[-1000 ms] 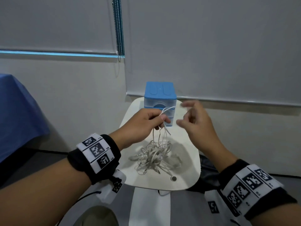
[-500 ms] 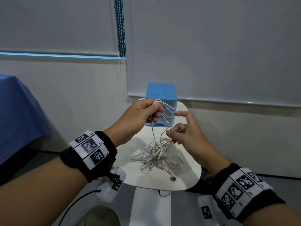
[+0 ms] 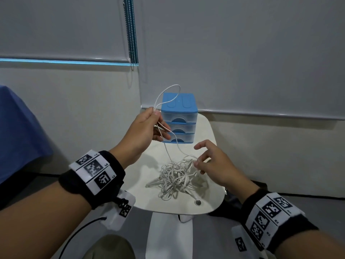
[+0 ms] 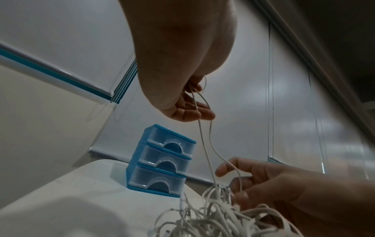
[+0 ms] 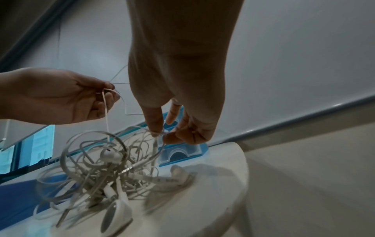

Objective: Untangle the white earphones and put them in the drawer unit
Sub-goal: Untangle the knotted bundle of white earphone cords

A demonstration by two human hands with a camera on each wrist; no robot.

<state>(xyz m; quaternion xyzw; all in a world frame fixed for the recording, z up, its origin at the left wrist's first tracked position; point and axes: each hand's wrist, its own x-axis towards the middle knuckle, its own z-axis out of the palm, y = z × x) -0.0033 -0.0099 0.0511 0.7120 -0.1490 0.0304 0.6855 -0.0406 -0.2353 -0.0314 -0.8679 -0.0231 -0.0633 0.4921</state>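
Note:
A tangled heap of white earphones [image 3: 175, 176] lies on the small white table [image 3: 149, 199], with earbuds [image 5: 110, 156] showing in the right wrist view. My left hand [image 3: 149, 126] is raised in front of the blue drawer unit [image 3: 179, 118] and pinches a loop of the cable [image 3: 168, 94], whose strands hang down into the heap. My right hand [image 3: 207, 161] is low at the heap's right edge and pinches a strand between thumb and forefinger [image 5: 160, 133]. The unit's three clear drawers [image 4: 162, 162] are closed.
The table is narrow, with a rounded front edge and a small hole [image 3: 197, 202] near it. A wall with grey roller blinds [image 3: 242, 53] and a bead chain [image 3: 132, 30] stands close behind. A blue cloth [image 3: 16, 131] lies at the left.
My left hand has lifted higher, pulling a longer loop of cable up above the drawer unit. My right hand has dropped down to the heap's right edge and taken hold of a strand.

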